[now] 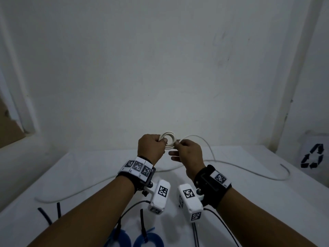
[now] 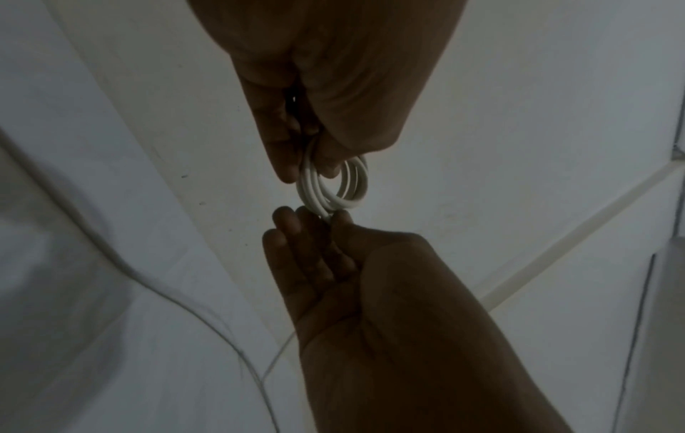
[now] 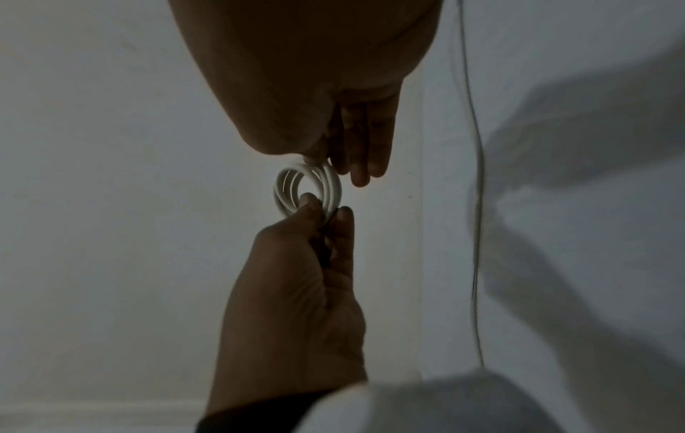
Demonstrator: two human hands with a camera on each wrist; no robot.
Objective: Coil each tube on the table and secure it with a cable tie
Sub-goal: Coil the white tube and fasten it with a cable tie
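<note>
From the head camera, both hands were raised above the white table [image 1: 249, 157], at about 12 o'clock from the wrists. The left hand [image 1: 150, 148] had its thumb and fingers curled round the left side of a small white coil [image 1: 168, 141] of tube, thumb tip showing inside the ring. The right hand [image 1: 188, 154] pinched the tube at the coil's 3 o'clock edge with thumb and forefinger, its other fingers spread loosely below. The loose tail of tube [image 1: 249, 171] ran from the right hand out toward 3 o'clock, dropped to the table and lay there in a long curve. Another length of white tube [image 1: 85, 188] lay toward 9 o'clock. At 6 o'clock, near the table's front edge, sat two blue coils [image 1: 148, 240] and some black cable ties [image 1: 58, 210].

From the left wrist camera, the left hand [image 2: 326, 102] came down from 12 o'clock, its fingers clamped on the top of the coil [image 2: 333, 187], which showed several turns. The right hand [image 2: 333, 263] rose from 6 o'clock; its fingertips [image 2: 285, 216] lay together and touched the coil's bottom edge.

From the right wrist camera, the right hand [image 3: 333, 102] at 12 o'clock had its fingers together, nearly straight, touching the coil [image 3: 307, 190] at its upper right. The left hand [image 3: 296, 293] at 6 o'clock gripped the coil's lower edge between thumb and forefinger. A thin strand of tube [image 3: 478, 175] ran down the table at 3 o'clock.
</note>
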